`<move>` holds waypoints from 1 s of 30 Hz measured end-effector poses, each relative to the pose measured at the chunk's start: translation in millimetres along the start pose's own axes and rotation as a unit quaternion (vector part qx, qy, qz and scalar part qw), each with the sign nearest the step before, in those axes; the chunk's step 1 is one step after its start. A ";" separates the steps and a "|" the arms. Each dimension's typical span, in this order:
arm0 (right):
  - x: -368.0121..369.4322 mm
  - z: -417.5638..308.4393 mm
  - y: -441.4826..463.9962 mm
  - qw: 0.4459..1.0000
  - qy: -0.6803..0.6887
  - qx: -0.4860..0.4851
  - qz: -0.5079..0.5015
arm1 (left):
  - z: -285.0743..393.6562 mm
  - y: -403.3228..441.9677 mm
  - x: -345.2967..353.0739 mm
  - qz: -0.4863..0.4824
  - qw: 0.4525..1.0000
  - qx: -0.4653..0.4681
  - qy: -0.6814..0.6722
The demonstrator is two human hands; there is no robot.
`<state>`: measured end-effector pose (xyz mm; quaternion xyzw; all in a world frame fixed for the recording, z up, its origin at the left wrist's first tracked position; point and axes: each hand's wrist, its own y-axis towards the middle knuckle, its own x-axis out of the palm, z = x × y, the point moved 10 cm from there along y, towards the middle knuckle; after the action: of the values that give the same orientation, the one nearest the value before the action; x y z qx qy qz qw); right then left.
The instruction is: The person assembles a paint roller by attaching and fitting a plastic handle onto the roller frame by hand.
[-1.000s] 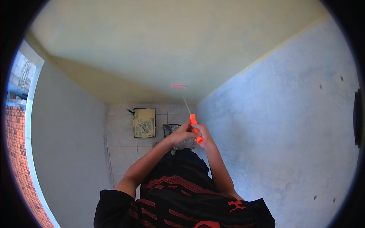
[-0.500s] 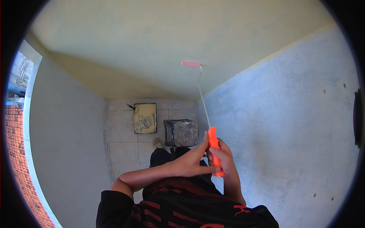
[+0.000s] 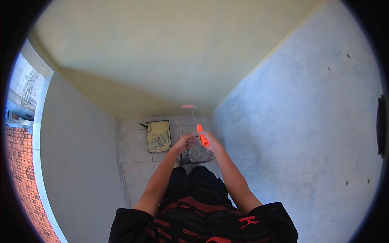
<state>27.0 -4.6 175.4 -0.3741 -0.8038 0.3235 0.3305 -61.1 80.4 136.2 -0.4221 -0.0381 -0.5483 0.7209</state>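
Note:
In the head view, my right hand (image 3: pixel 212 142) grips the orange handle of a paint roller (image 3: pixel 200 130). Its thin wire frame runs up to a small pink roller sleeve (image 3: pixel 188 106), which is low on the yellowish wall (image 3: pixel 162 60); whether it touches the wall I cannot tell. Apart from the handle and just left of it, my left hand (image 3: pixel 184 143) holds nothing, its fingers spread. On the floor beyond lies a dark-edged tray (image 3: pixel 158 139) smeared with cream paint.
Beneath my hands stands a paint-spattered grey stool or bucket (image 3: pixel 198 154), partly hidden. A brush (image 3: pixel 142 125) rests at the tray's upper left corner on the tiled floor (image 3: pixel 135 146). A bluish wall (image 3: pixel 291 133) rises on the right, a grey one (image 3: pixel 77 154) on the left.
The roller has come down the wall, its sleeve now slightly further left. My left hand has come off the handle. Both arms are stretched further forward.

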 end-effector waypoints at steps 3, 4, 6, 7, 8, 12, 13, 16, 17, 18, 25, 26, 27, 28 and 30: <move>-12.8 46.7 -15.2 1.000 0.003 0.025 0.000 | -61.7 -44.1 -55.4 0.094 0.994 -0.044 -0.025; -17.1 63.6 -26.3 1.000 0.005 0.023 -0.006 | -90.1 -57.4 -78.3 0.114 0.991 -0.049 -0.050; -32.0 98.5 -50.2 0.998 0.035 0.054 -0.008 | -149.1 -85.9 -128.6 0.173 0.981 -0.064 -0.062; -39.4 114.3 -64.5 0.997 0.042 0.058 -0.023 | -177.2 -109.4 -150.3 0.212 0.973 -0.075 -0.048; -47.3 128.9 -79.1 0.996 0.050 0.060 -0.038 | -208.7 -138.1 -172.1 0.250 0.962 -0.112 -0.005; -84.8 185.6 -126.3 0.996 0.033 0.046 -0.062 | -307.9 -268.0 -209.0 0.364 0.888 -0.261 0.107; -92.7 199.3 -137.5 0.996 0.015 0.037 -0.080 | -317.9 -288.1 -204.6 0.371 0.887 -0.254 0.106; -119.9 244.4 -165.0 0.994 -0.015 0.025 -0.108 | -351.0 -344.9 -180.5 0.402 0.887 -0.225 0.029; -124.5 254.5 -175.2 0.993 -0.016 0.023 -0.117 | -357.4 -352.1 -170.9 0.394 0.898 -0.198 0.008; -130.9 263.8 -184.6 0.993 -0.045 0.013 -0.113 | -361.7 -358.5 -162.3 0.384 0.907 -0.173 -0.010; -154.1 319.9 -259.1 0.985 -0.136 -0.036 -0.097 | -388.2 -370.7 -109.5 0.344 0.916 -0.174 0.114; -153.6 329.7 -269.6 0.984 -0.139 -0.042 -0.102 | -381.5 -363.9 -89.8 0.320 0.925 -0.153 0.132; -154.3 339.0 -277.1 0.983 -0.142 -0.051 -0.102 | -373.1 -354.2 -71.3 0.297 0.933 -0.133 0.152; -152.9 348.0 -284.8 0.983 -0.142 -0.060 -0.100 | -372.6 -344.5 -52.7 0.263 0.937 -0.140 0.183; -144.2 362.9 -299.9 0.980 -0.152 -0.061 -0.116 | -375.5 -327.5 -9.4 0.197 0.944 -0.140 0.226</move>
<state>-297.6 -374.4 156.1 -0.2447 -0.9007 0.2865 0.2162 -487.5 -170.5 76.4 -0.3830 0.2864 -0.4763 0.7378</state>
